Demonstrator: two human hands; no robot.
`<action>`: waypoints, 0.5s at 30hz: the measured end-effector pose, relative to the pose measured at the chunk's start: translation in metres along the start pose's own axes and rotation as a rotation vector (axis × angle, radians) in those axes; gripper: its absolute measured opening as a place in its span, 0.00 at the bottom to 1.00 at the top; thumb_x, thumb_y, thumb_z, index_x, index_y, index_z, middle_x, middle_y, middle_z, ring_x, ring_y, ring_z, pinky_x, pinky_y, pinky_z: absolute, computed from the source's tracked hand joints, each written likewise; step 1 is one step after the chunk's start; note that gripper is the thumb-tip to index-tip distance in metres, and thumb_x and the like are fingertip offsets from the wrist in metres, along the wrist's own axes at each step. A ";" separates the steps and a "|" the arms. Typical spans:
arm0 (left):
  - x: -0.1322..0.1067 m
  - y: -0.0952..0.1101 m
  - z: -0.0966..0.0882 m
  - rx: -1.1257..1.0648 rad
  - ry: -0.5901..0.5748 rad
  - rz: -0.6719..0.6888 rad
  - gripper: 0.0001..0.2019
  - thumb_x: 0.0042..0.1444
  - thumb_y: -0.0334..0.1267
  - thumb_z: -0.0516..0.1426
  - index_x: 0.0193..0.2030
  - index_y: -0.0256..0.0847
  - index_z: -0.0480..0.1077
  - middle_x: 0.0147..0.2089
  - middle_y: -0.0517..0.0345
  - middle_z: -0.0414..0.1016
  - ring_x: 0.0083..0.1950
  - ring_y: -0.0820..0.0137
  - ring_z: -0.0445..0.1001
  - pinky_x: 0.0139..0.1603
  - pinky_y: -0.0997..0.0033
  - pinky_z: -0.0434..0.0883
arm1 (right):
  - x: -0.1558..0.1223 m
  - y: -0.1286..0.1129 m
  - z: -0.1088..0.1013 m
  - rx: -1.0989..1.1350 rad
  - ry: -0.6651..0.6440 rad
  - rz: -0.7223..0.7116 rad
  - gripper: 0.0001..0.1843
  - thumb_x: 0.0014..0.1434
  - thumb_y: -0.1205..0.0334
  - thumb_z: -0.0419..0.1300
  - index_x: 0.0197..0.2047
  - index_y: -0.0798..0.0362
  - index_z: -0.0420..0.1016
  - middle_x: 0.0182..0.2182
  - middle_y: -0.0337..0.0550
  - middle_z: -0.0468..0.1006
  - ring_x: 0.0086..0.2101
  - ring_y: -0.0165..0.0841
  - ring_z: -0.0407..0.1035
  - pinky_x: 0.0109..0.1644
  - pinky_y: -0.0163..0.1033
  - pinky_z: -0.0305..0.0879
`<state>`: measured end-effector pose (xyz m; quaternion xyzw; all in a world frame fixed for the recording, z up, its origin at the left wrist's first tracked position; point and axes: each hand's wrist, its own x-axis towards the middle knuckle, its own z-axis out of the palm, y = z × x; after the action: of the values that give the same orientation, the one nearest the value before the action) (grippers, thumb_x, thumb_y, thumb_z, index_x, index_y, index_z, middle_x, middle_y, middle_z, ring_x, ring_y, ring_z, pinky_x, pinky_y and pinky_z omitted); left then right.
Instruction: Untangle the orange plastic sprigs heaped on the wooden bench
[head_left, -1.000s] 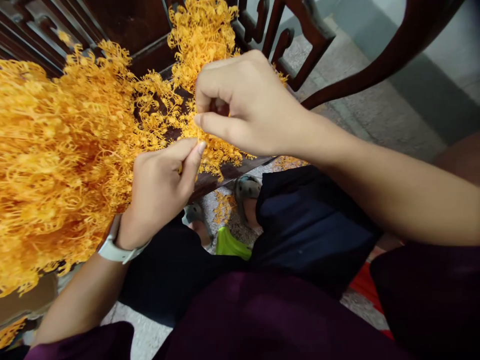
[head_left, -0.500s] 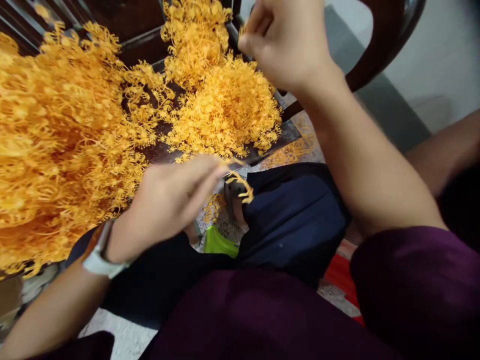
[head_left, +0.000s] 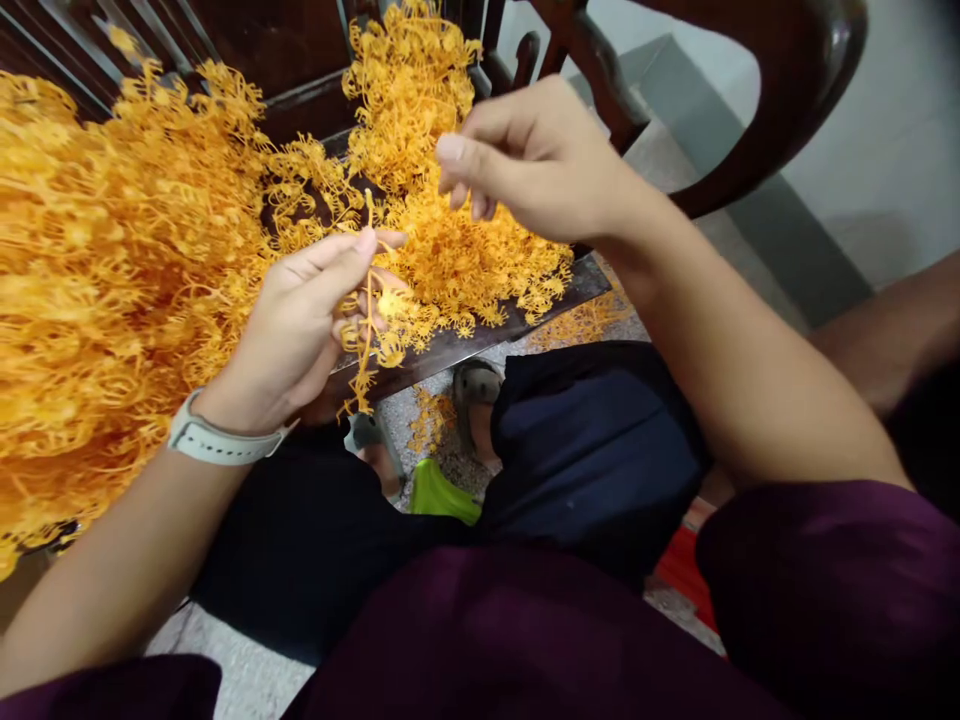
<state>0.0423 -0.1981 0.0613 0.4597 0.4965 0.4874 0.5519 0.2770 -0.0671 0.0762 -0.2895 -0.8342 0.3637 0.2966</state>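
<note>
My left hand [head_left: 307, 315], with a pale watch on the wrist, pinches a thin orange-yellow plastic sprig [head_left: 366, 345] between thumb and forefinger. The sprig hangs upright, with small curled, claw-like heads along its stem. Up and to the right, my right hand [head_left: 529, 165] hovers with curled fingers, thumb close to the forefinger; whether a small piece sits between them cannot be made out. Below it lies a heap of similar orange-yellow pieces [head_left: 480, 260] on a dark wooden seat [head_left: 420, 367]. A much larger heap of sprigs [head_left: 127, 290] fills the left side.
The chair's curved dark armrest [head_left: 780, 110] rises at upper right. Loose orange bits [head_left: 431, 420] lie on the speckled floor, near my sandalled feet and a bright green object [head_left: 442, 492]. Something red [head_left: 686, 570] is beside my right leg. Another person's limb [head_left: 892, 315] shows at right.
My left hand has turned and risen, bringing the sprig up in front of the right heap. My right hand has come down and slightly left, from the top edge to above that heap.
</note>
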 end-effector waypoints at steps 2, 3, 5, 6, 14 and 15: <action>0.002 -0.001 0.000 0.008 0.035 0.036 0.12 0.69 0.48 0.66 0.49 0.45 0.85 0.39 0.55 0.84 0.31 0.74 0.73 0.28 0.75 0.70 | -0.003 -0.016 0.012 0.162 -0.152 -0.038 0.24 0.75 0.50 0.59 0.33 0.60 0.80 0.26 0.40 0.78 0.28 0.24 0.71 0.33 0.32 0.63; 0.003 -0.001 0.000 0.013 0.048 0.065 0.11 0.68 0.48 0.67 0.48 0.45 0.85 0.40 0.55 0.84 0.33 0.73 0.74 0.29 0.74 0.70 | -0.004 -0.022 0.019 0.202 -0.208 -0.065 0.24 0.74 0.50 0.60 0.32 0.59 0.79 0.24 0.37 0.74 0.26 0.23 0.68 0.32 0.32 0.61; 0.005 -0.004 -0.001 0.005 0.058 0.108 0.10 0.68 0.47 0.68 0.46 0.44 0.85 0.43 0.53 0.84 0.37 0.70 0.77 0.32 0.72 0.72 | -0.005 -0.030 0.030 0.223 -0.276 -0.114 0.23 0.73 0.52 0.63 0.28 0.58 0.75 0.21 0.31 0.65 0.25 0.20 0.58 0.30 0.32 0.54; 0.006 -0.005 -0.002 -0.004 0.061 0.120 0.10 0.68 0.47 0.67 0.45 0.43 0.85 0.44 0.52 0.83 0.38 0.69 0.78 0.34 0.70 0.74 | -0.005 -0.032 0.034 0.223 -0.293 -0.130 0.22 0.72 0.54 0.64 0.27 0.57 0.73 0.21 0.29 0.62 0.25 0.20 0.54 0.29 0.32 0.52; 0.006 -0.002 -0.004 -0.006 0.077 0.123 0.08 0.65 0.46 0.70 0.43 0.46 0.83 0.40 0.55 0.82 0.38 0.67 0.79 0.32 0.70 0.73 | 0.000 -0.022 0.050 0.327 -0.257 -0.123 0.08 0.65 0.74 0.63 0.34 0.57 0.72 0.27 0.31 0.71 0.28 0.22 0.59 0.33 0.30 0.56; 0.006 -0.001 -0.005 0.003 0.075 0.126 0.08 0.64 0.46 0.70 0.42 0.46 0.83 0.39 0.56 0.82 0.35 0.70 0.76 0.30 0.71 0.71 | 0.000 -0.022 0.050 0.337 -0.250 -0.119 0.08 0.65 0.75 0.62 0.34 0.57 0.72 0.27 0.31 0.71 0.28 0.21 0.60 0.33 0.30 0.56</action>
<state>0.0377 -0.1918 0.0590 0.4724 0.4878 0.5372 0.5003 0.2361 -0.1011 0.0652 -0.1386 -0.8076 0.5130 0.2558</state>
